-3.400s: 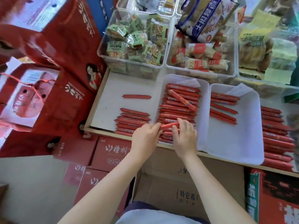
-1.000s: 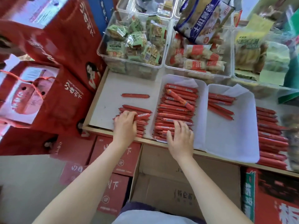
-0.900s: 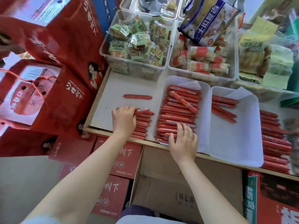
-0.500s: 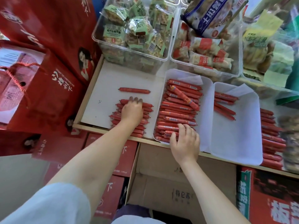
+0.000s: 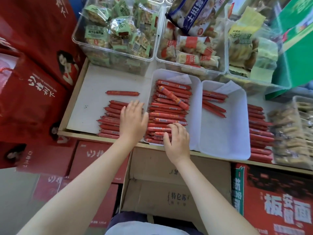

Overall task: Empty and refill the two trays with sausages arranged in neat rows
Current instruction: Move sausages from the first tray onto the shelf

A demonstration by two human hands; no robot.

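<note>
Sausages fill most of what lies under this person's hands. Nearest, the right hand (image 5: 177, 141) rests on the front rows in the left tray (image 5: 194, 116), fingers curled down onto the sticks; I cannot tell whether that grip pinches 1 or only presses the row. Just beside it, the left hand (image 5: 133, 119) lies flat with fingers spread over a loose stack of sausages (image 5: 110, 121) on the white desk (image 5: 94, 92), outside the tray and touching its wall.

In the left tray the rows (image 5: 167, 114) run crosswise and fairly neat, but 1 diagonal sausage (image 5: 174, 98) lies across the top of them. The right tray (image 5: 225, 133) is mostly bare, with only a few sausages (image 5: 214, 102) at its far end. Another stack (image 5: 259, 131) lies on the desk to the right of it. Farther off, 1 single sausage (image 5: 122, 93) sits alone on the desk.

These look light, fairly stiff and slick in their red casing, so I'd expect them to roll and slide. Taking several at mid-length, palm over the bundle, should keep them parallel.
</note>
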